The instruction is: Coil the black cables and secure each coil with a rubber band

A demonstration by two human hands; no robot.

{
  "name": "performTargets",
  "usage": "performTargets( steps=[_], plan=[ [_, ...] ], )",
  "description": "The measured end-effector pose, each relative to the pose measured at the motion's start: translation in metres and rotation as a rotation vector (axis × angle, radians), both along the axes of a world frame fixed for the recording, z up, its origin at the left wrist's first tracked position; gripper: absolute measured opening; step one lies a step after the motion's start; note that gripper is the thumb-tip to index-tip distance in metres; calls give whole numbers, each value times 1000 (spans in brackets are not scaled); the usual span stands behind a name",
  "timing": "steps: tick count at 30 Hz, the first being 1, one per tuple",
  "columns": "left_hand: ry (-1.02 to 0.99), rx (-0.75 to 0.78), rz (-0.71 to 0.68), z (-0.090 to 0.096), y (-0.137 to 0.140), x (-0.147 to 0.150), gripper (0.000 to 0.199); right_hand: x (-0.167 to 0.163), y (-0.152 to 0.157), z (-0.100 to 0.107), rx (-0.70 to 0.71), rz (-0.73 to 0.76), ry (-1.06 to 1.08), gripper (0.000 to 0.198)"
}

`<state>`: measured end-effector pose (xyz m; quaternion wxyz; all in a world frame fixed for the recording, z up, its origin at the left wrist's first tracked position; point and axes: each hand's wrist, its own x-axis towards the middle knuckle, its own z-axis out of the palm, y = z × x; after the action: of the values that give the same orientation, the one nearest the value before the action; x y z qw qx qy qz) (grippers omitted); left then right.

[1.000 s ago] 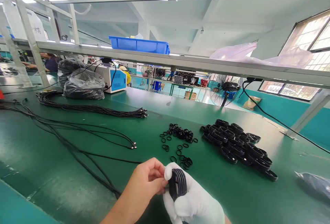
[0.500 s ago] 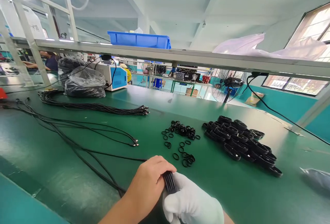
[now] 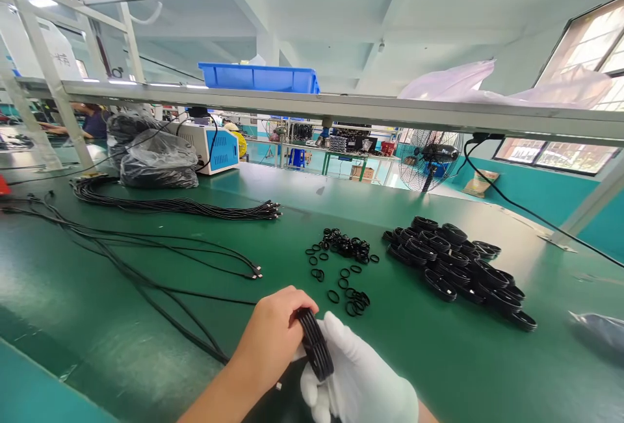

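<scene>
A black cable wound into a tight oval coil (image 3: 316,345) is held up over the front of the table. My bare left hand (image 3: 277,322) grips the coil's upper left end, fingers wrapped over it. My right hand (image 3: 363,371), in a white glove, is around the lower right end, its thumb raised along the coil's side and its fingers curled beneath. A small pale connector (image 3: 279,386) shows below my left wrist. Just beyond my hands lie several loose black rings (image 3: 358,303), with a denser heap of rings (image 3: 344,244) behind them.
A pile of finished cable coils (image 3: 453,267) lies on the right of the green table (image 3: 195,332). Long straight cables (image 3: 185,207) stretch across the left. Bagged black goods (image 3: 160,160) and a white-blue machine (image 3: 217,147) stand behind. A shelf (image 3: 361,106) spans above.
The coil has turned and shows more of its length between my hands. My left hand has shifted slightly left, and my right thumb has lifted from it.
</scene>
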<state>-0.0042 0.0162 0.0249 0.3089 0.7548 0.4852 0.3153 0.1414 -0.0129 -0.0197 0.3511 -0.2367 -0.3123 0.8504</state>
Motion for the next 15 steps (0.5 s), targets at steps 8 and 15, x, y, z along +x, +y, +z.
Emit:
performTargets(
  steps=[8,15],
  plan=[
    [-287,-535,-241,10,16,-26,26,-8,0,4,-50,-80,-38,55],
    [-304,-573,-110,-6,21,-12,26,-10,-2,16,248,-221,-350,43]
  ],
)
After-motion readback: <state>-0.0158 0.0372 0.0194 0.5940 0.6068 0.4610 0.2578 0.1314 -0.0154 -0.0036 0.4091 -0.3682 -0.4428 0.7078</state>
